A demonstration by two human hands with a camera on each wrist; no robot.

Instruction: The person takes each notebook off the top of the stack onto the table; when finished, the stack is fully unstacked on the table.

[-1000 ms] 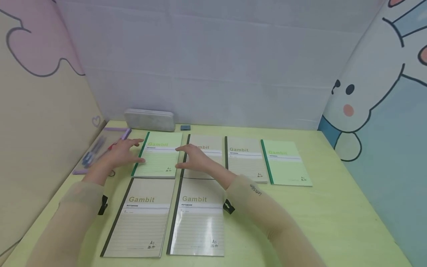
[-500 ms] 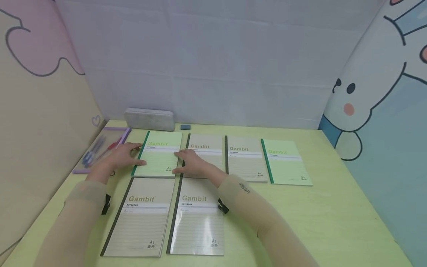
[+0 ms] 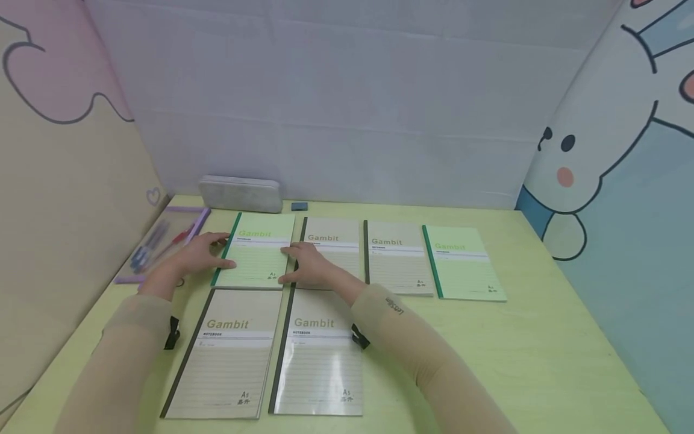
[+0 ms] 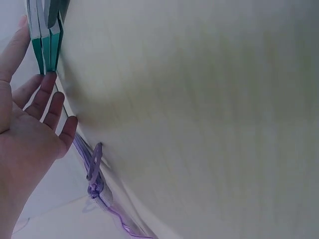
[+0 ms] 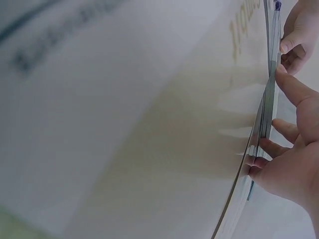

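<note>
A green Gambit notebook (image 3: 255, 256) lies at the back left, between my two hands. In the left wrist view its stack shows several green-spined notebooks (image 4: 47, 47). My left hand (image 3: 200, 253) touches the spine side, its thumb at the cover's edge and its fingertips against the spines. From the opposite side, my right hand (image 3: 313, 265) rests its thumb and fingertips along the right edge. It reaches over a beige notebook (image 3: 336, 232) and partly hides it. In the right wrist view the fingers lie along the stack's side.
Two beige notebooks (image 3: 230, 361) lie in front. Another beige one (image 3: 398, 259) and a second green one (image 3: 465, 265) lie to the right. A clear purple-edged pouch (image 3: 162, 241) with pens, a grey pencil case (image 3: 241, 194) and a small blue-grey block (image 3: 299, 206) sit behind.
Both hands have come in against the green notebook's sides, the right one moving left and slightly nearer. Over the last half second they hold almost still. The notebooks stay in place.
</note>
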